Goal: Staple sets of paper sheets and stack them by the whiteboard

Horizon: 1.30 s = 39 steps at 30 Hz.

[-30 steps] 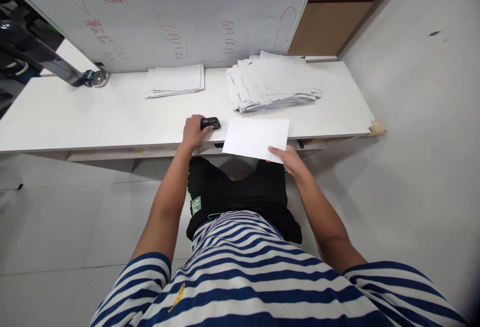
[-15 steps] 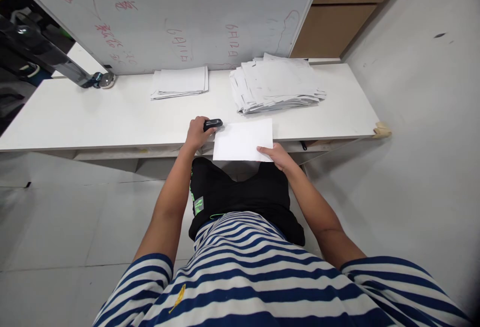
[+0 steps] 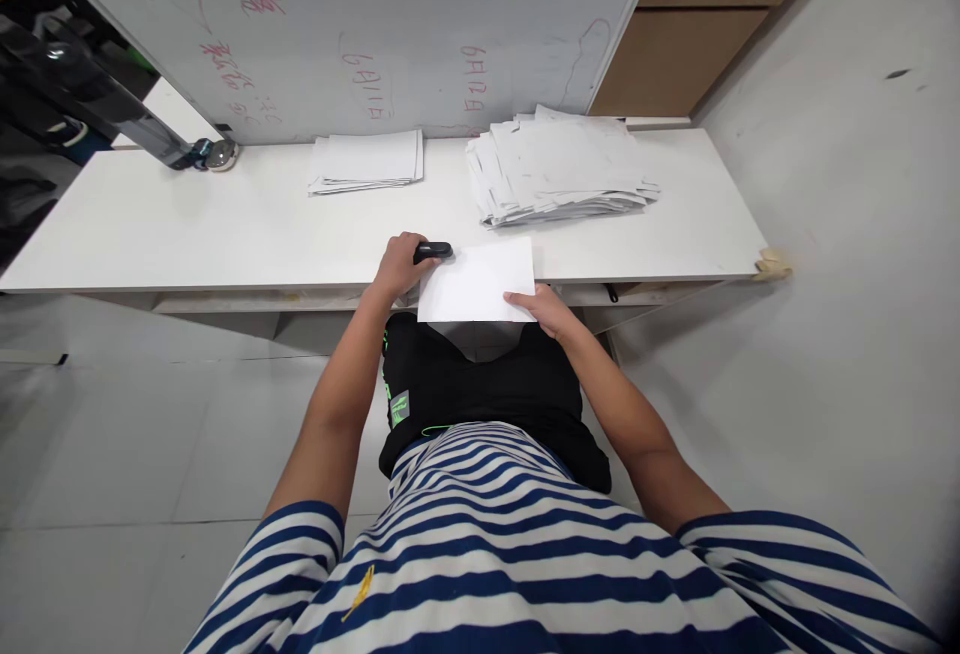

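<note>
My left hand [image 3: 403,261] is closed around a small black stapler [image 3: 433,251] at the table's front edge. The stapler's nose meets the upper left corner of a white sheet of paper [image 3: 480,282]; whether its jaws are around the corner I cannot tell. With thumb on top, my right hand [image 3: 545,308] grips the paper's lower right corner. The sheet sticks out past the table edge, above my lap. Whether it is one sheet or several is not visible.
On the white table [image 3: 225,234] a large uneven stack of paper [image 3: 562,169] lies at back right, a smaller neat stack [image 3: 367,162] left of it. Behind stands a whiteboard [image 3: 420,24]. A clear stand-like object [image 3: 142,119] is at far left, brown boxes [image 3: 682,59] at right.
The paper has shifted a little left, its corner now closer under the stapler. My right hand moved left with it. The view has tilted slightly.
</note>
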Available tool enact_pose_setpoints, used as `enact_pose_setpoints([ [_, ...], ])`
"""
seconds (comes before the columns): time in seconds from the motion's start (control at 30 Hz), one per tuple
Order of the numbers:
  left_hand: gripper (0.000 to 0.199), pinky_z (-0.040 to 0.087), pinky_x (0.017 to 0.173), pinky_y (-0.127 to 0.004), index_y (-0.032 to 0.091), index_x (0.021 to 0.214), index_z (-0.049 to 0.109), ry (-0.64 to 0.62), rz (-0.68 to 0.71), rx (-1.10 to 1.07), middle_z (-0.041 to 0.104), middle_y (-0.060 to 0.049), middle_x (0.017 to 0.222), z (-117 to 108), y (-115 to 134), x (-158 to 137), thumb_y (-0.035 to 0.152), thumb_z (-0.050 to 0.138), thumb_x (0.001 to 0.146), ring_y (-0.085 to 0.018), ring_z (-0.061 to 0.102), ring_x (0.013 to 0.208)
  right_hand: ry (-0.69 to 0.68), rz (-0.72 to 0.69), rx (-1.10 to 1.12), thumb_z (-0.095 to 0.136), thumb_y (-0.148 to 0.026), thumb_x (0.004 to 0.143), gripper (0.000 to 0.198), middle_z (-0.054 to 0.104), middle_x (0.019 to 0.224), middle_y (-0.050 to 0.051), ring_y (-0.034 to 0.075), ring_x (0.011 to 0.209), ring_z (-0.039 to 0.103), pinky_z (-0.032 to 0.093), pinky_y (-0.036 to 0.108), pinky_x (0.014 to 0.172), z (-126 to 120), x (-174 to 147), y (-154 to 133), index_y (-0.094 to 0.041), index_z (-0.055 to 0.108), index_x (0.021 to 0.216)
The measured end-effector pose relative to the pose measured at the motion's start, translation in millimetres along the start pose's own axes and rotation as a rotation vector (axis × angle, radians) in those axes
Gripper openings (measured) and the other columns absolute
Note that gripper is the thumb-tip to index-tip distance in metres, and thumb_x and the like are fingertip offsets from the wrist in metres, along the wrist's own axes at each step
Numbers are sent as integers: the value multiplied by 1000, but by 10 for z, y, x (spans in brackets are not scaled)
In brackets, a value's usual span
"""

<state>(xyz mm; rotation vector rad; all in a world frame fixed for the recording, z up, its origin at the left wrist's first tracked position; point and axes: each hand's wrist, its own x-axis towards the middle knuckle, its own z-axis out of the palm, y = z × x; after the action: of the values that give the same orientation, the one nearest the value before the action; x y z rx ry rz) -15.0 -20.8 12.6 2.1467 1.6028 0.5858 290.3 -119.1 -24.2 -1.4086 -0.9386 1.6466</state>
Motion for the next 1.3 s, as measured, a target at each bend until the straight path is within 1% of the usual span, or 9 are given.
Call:
enact_pose_setpoints([
  [0.17, 38, 26, 116, -68, 28, 102, 67, -95, -103, -45, 70, -10, 105, -102, 54, 130, 59, 72, 79, -37, 61, 111, -9, 22, 11, 89, -38, 70, 37, 81, 106, 11, 25, 87, 77, 62, 38, 83, 17, 8, 18, -15, 79, 97],
  [0.33, 37, 7, 117, -76, 27, 95, 63, 109, -263, -75, 71, -13, 114, -39, 240, 430, 61, 50, 94, -40, 55, 126, 5, 19, 36, 87, -40, 74, 35, 80, 109, 9, 24, 95, 77, 61, 35, 87, 33, -25, 23, -17, 79, 99],
  [0.5, 39, 9, 118, -76, 24, 105, 64, 205, -284, -10, 64, -21, 131, 177, 319, 601, 59, 53, 93, -45, 40, 143, 2, 42, 17, 81, -53, 79, 38, 81, 95, 9, 24, 91, 77, 60, 35, 88, 17, -101, 57, -16, 80, 89],
  [0.63, 44, 6, 121, -74, 25, 117, 63, 262, -230, 52, 60, -20, 138, 287, 277, 587, 59, 57, 90, -45, 28, 151, -34, 66, 46, 82, -59, 77, 45, 81, 93, 9, 23, 88, 76, 60, 35, 87, 4, -172, 63, -16, 80, 88],
  [0.83, 50, -1, 124, -72, 21, 127, 62, 239, -180, 67, 57, -19, 142, 339, 330, 533, 55, 59, 90, -46, 19, 155, -25, 108, 104, 86, -63, 69, 52, 81, 95, 8, 24, 89, 76, 59, 37, 92, 34, -214, 61, -16, 81, 90],
  [0.97, 52, 0, 126, -68, 21, 129, 62, 229, -112, 19, 55, -16, 144, 376, 360, 505, 57, 57, 92, -42, 14, 158, 1, 120, 119, 87, -59, 71, 47, 81, 97, 9, 26, 97, 76, 57, 39, 98, 75, -209, 94, -16, 80, 90],
  [1.1, 50, 4, 125, -69, 23, 127, 63, 221, -195, 10, 57, -17, 142, 360, 335, 510, 58, 58, 91, -44, 19, 156, 31, 111, 107, 85, -59, 71, 47, 81, 101, 10, 27, 99, 76, 57, 40, 98, 108, -184, 165, -17, 79, 92],
  [1.2, 46, 15, 121, -71, 23, 121, 64, 194, -272, -2, 59, -19, 137, 299, 324, 556, 58, 57, 91, -47, 29, 151, 85, 45, 55, 85, -59, 70, 51, 80, 108, 10, 28, 103, 75, 57, 40, 97, 135, -191, 216, -18, 79, 100],
  [1.3, 41, 33, 115, -62, 25, 114, 64, 216, -337, -88, 65, -16, 129, 201, 334, 592, 59, 52, 95, -42, 48, 137, 157, -19, 27, 84, -60, 69, 55, 80, 110, 10, 29, 102, 75, 59, 40, 91, 179, -231, 257, -18, 77, 103],
])
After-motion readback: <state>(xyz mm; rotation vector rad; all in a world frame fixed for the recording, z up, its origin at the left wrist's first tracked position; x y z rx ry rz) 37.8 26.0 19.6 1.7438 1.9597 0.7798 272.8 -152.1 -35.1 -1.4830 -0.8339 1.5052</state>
